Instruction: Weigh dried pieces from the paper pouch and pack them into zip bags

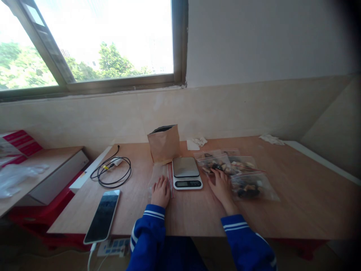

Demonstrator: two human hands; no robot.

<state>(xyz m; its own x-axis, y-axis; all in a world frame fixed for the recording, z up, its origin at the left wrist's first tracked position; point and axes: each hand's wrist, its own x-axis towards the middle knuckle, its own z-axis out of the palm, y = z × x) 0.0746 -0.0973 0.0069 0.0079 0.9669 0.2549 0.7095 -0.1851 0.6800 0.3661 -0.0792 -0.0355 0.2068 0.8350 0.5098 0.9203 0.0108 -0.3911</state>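
Observation:
A white digital kitchen scale [185, 170] sits between my hands, its steel plate bare. My left hand [161, 191] lies with fingers stretched out on flat, clear zip bags [156, 174] beside the scale. To the scale's right, my right hand [221, 186] has its fingers apart, the tips touching a filled clear zip bag [213, 162]. Dark and pale dried-looking pieces show inside it; I cannot tell their kind. Another such bag [251, 188] lies nearer the front, with more behind. A brown paper pouch [164, 143] stands open at the top behind the scale.
A coiled black cable [114, 184] lies on the wooden table [197, 222]. A phone [103, 216] rests at its left front edge, with a white cord plugged in. Crumpled white tissue [199, 141] lies near the wall, more [271, 139] farther right.

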